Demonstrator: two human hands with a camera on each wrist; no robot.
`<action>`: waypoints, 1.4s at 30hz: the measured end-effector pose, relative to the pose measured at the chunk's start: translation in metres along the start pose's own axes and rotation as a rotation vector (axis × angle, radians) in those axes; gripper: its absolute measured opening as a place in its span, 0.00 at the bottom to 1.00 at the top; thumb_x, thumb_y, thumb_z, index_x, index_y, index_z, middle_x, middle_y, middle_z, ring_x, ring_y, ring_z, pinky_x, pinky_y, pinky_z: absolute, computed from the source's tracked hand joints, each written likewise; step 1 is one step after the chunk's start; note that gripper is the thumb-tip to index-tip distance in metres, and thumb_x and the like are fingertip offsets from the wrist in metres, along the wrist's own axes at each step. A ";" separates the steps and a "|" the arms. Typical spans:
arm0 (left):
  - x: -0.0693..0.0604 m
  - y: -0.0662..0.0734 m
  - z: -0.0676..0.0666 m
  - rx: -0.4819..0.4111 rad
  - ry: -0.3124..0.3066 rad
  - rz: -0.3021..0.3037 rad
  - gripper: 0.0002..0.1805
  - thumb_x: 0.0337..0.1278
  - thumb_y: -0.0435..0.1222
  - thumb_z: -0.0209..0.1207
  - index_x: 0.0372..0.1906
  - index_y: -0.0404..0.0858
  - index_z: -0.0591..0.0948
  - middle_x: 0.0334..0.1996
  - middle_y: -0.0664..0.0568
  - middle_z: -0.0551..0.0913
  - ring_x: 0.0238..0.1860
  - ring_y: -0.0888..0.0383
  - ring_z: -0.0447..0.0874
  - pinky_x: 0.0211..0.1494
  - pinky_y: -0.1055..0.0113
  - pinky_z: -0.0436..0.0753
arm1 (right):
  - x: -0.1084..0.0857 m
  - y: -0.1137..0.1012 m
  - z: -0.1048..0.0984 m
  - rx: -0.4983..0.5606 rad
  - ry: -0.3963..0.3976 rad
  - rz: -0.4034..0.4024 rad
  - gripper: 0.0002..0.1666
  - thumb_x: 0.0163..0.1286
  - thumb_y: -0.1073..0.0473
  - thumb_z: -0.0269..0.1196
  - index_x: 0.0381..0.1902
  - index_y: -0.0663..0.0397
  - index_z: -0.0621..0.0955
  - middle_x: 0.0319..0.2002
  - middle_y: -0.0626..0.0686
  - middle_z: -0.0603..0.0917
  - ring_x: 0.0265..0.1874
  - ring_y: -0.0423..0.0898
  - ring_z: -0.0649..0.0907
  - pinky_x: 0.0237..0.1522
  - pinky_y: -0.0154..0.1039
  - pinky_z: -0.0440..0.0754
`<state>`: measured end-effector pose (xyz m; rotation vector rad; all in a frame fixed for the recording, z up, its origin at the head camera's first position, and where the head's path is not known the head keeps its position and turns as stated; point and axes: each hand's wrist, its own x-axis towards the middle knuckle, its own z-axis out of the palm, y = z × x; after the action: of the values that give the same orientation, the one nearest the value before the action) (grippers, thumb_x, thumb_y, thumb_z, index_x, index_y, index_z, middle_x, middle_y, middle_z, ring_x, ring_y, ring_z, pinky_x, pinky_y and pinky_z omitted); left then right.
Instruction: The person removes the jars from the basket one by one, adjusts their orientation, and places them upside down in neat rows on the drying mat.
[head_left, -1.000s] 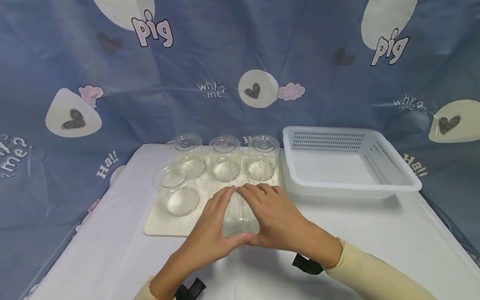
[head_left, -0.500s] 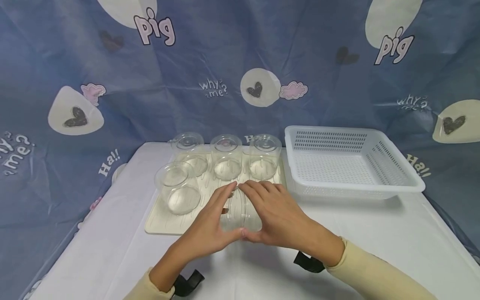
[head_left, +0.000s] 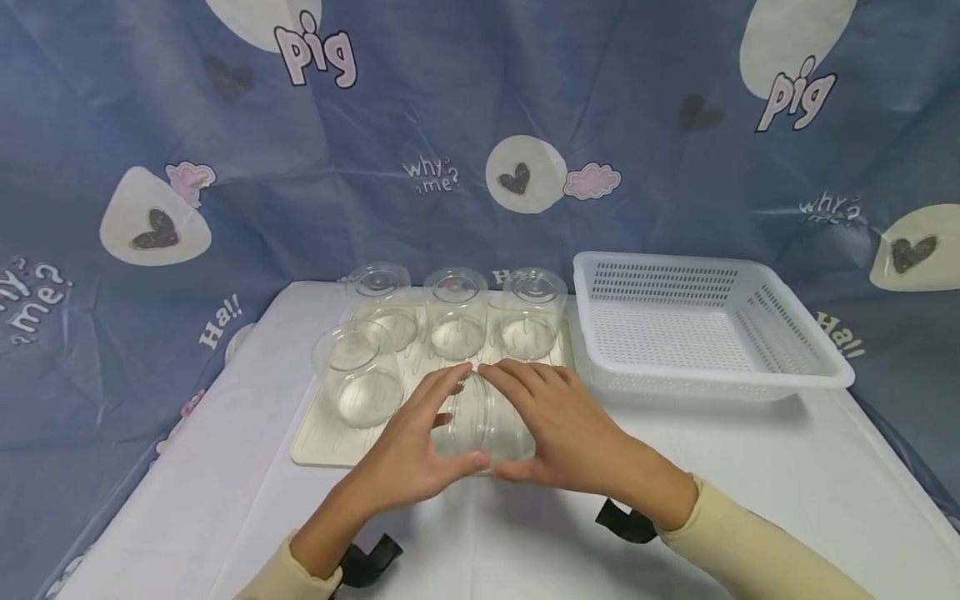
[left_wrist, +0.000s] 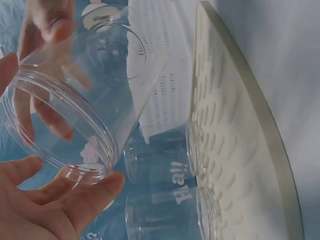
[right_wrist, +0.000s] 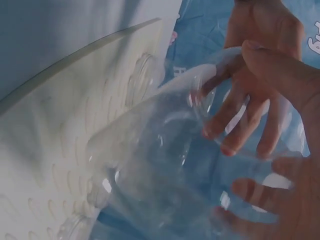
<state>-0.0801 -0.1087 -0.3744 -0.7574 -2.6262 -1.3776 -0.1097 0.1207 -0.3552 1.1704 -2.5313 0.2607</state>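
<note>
Both hands hold one clear plastic jar (head_left: 487,429) on its side above the front of a cream ridged tray (head_left: 322,446). My left hand (head_left: 405,450) grips the jar's threaded mouth end, its fingers and thumb around the rim, as the left wrist view shows. On the other side, my right hand (head_left: 566,429) curves around the jar's body. Seen in the right wrist view, several left fingers (right_wrist: 240,122) show through the clear wall. Several similar jars stand upside down on the tray, one at the front left (head_left: 367,396) and others along the back (head_left: 457,333).
A white perforated plastic basket (head_left: 720,377) stands right of the tray, with nothing visible inside. White cloth (head_left: 750,483) covers the table. Behind it hangs a blue printed curtain (head_left: 420,83).
My thumbs, which met under the jar, have drawn slightly apart. Left fingers now show through the jar near its mouth. The standing jars and basket keep their places.
</note>
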 end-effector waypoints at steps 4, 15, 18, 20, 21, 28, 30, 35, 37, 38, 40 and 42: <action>-0.006 -0.005 -0.004 -0.002 0.007 -0.003 0.53 0.48 0.43 0.74 0.77 0.59 0.55 0.73 0.58 0.62 0.71 0.50 0.68 0.63 0.54 0.83 | -0.009 0.005 0.002 0.036 -0.051 0.032 0.66 0.45 0.29 0.75 0.76 0.46 0.60 0.69 0.51 0.72 0.65 0.51 0.76 0.60 0.57 0.76; -0.002 -0.002 -0.019 -0.077 0.020 0.013 0.50 0.52 0.40 0.72 0.77 0.56 0.56 0.73 0.53 0.63 0.71 0.48 0.68 0.63 0.54 0.82 | -0.022 0.022 -0.003 0.357 -0.014 0.113 0.66 0.46 0.40 0.79 0.77 0.46 0.57 0.73 0.51 0.66 0.72 0.50 0.68 0.69 0.56 0.72; 0.000 -0.001 -0.023 -0.111 0.028 0.017 0.50 0.53 0.39 0.71 0.77 0.56 0.56 0.72 0.53 0.64 0.70 0.49 0.69 0.63 0.56 0.83 | -0.023 0.025 -0.004 0.424 0.026 0.101 0.68 0.47 0.42 0.80 0.78 0.48 0.55 0.74 0.52 0.64 0.74 0.50 0.66 0.72 0.56 0.70; 0.000 -0.002 -0.025 -0.135 0.024 0.016 0.49 0.54 0.39 0.70 0.78 0.56 0.56 0.72 0.53 0.64 0.70 0.49 0.68 0.64 0.56 0.83 | -0.024 0.026 -0.004 0.442 0.041 0.096 0.70 0.46 0.43 0.80 0.78 0.49 0.53 0.74 0.52 0.63 0.74 0.50 0.65 0.72 0.56 0.69; 0.000 -0.003 -0.026 -0.145 0.020 0.018 0.49 0.55 0.39 0.70 0.78 0.55 0.56 0.73 0.52 0.63 0.70 0.48 0.68 0.63 0.56 0.83 | -0.024 0.027 -0.004 0.448 0.043 0.095 0.71 0.46 0.43 0.80 0.78 0.49 0.52 0.75 0.51 0.62 0.75 0.49 0.64 0.73 0.56 0.68; 0.003 -0.017 -0.033 -0.362 -0.029 -0.003 0.45 0.61 0.38 0.65 0.79 0.45 0.54 0.77 0.41 0.56 0.73 0.37 0.62 0.64 0.55 0.82 | -0.025 0.030 0.001 0.460 0.077 0.055 0.75 0.44 0.46 0.81 0.79 0.54 0.47 0.77 0.55 0.58 0.75 0.53 0.64 0.68 0.55 0.74; 0.004 -0.020 -0.034 -0.419 -0.043 -0.007 0.45 0.63 0.38 0.63 0.79 0.41 0.53 0.77 0.39 0.54 0.73 0.35 0.61 0.63 0.63 0.82 | -0.024 0.029 0.002 0.484 0.077 0.055 0.76 0.43 0.47 0.81 0.79 0.55 0.46 0.77 0.55 0.56 0.74 0.53 0.64 0.67 0.53 0.76; 0.005 -0.020 -0.033 -0.490 -0.063 -0.004 0.44 0.65 0.36 0.61 0.79 0.37 0.51 0.78 0.38 0.51 0.73 0.34 0.59 0.61 0.72 0.81 | -0.023 0.028 0.003 0.532 0.094 0.057 0.75 0.43 0.49 0.81 0.78 0.53 0.46 0.77 0.53 0.55 0.72 0.51 0.66 0.64 0.50 0.77; 0.006 -0.019 -0.034 -0.501 -0.068 -0.004 0.44 0.65 0.36 0.61 0.79 0.37 0.50 0.78 0.38 0.50 0.73 0.34 0.59 0.61 0.71 0.81 | -0.022 0.028 0.002 0.537 0.113 0.046 0.75 0.43 0.49 0.81 0.78 0.54 0.47 0.77 0.54 0.56 0.71 0.51 0.66 0.63 0.47 0.77; 0.006 -0.019 -0.034 -0.504 -0.070 -0.002 0.44 0.65 0.36 0.60 0.79 0.36 0.50 0.78 0.38 0.50 0.73 0.34 0.59 0.62 0.70 0.82 | -0.022 0.029 0.002 0.539 0.122 0.040 0.74 0.43 0.49 0.81 0.78 0.54 0.48 0.77 0.54 0.57 0.71 0.51 0.66 0.62 0.45 0.77; 0.006 -0.019 -0.034 -0.505 -0.072 0.001 0.43 0.66 0.36 0.60 0.79 0.36 0.50 0.78 0.38 0.50 0.73 0.33 0.59 0.62 0.70 0.82 | -0.022 0.029 0.001 0.540 0.135 0.030 0.73 0.42 0.49 0.81 0.77 0.55 0.49 0.76 0.54 0.58 0.71 0.51 0.66 0.62 0.41 0.76; 0.006 -0.019 -0.034 -0.505 -0.072 0.003 0.43 0.66 0.37 0.60 0.79 0.37 0.50 0.78 0.38 0.51 0.73 0.33 0.59 0.62 0.69 0.82 | -0.022 0.029 0.001 0.545 0.136 0.029 0.73 0.42 0.49 0.81 0.77 0.55 0.50 0.75 0.54 0.58 0.70 0.50 0.66 0.61 0.39 0.75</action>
<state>-0.0997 -0.1420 -0.3672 -0.8664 -2.3360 -2.0818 -0.1192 0.1546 -0.3653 1.2412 -2.4257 1.0512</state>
